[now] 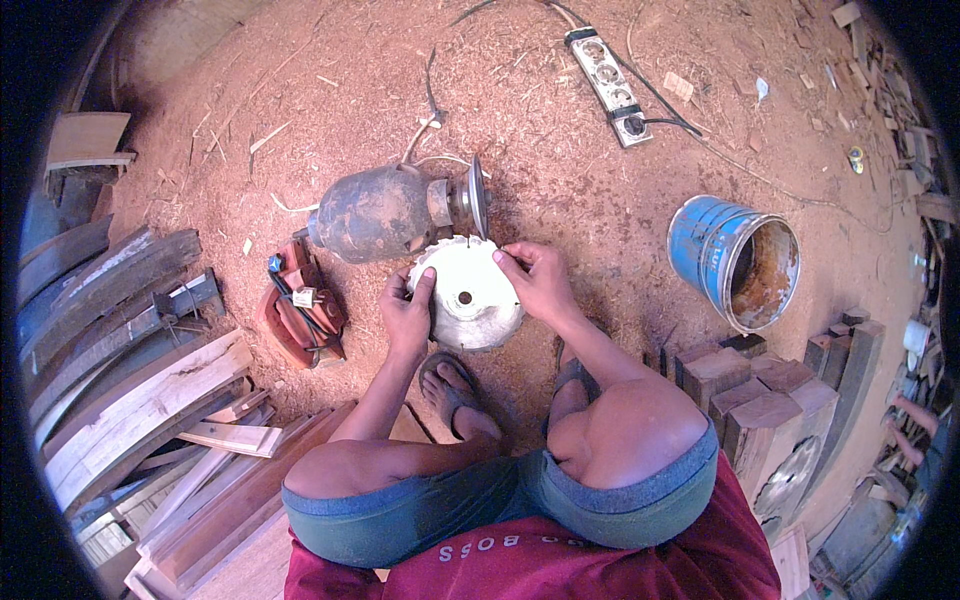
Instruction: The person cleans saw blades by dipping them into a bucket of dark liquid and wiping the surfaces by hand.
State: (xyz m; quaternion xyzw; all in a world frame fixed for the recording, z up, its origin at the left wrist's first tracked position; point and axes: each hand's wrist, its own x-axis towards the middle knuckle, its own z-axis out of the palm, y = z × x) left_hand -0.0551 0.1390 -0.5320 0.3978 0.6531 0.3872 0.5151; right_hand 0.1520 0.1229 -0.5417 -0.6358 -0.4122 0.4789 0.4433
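Between my hands is a round toothed circular saw blade (470, 305), pale metal with a small dark centre hole. My left hand (408, 315) grips its left edge, thumb on the face and fingers behind. At the upper right edge my right hand (537, 282) pinches the rim. Just beyond the blade, a worn electric motor (375, 213) lies on the ground. On its shaft sits a thin grinding disc (477, 198), close to the blade's top edge. To the left of my left hand rests a red-orange power tool (300, 308) with a black cord.
A blue metal bucket (712, 250) lies tipped at the right. A power strip (608, 85) and cables cross the sawdust-covered ground (330, 110). Curved wood pieces (140, 410) are stacked at left; wooden blocks (765, 400) stand at right, with another saw blade (790, 470) against them.
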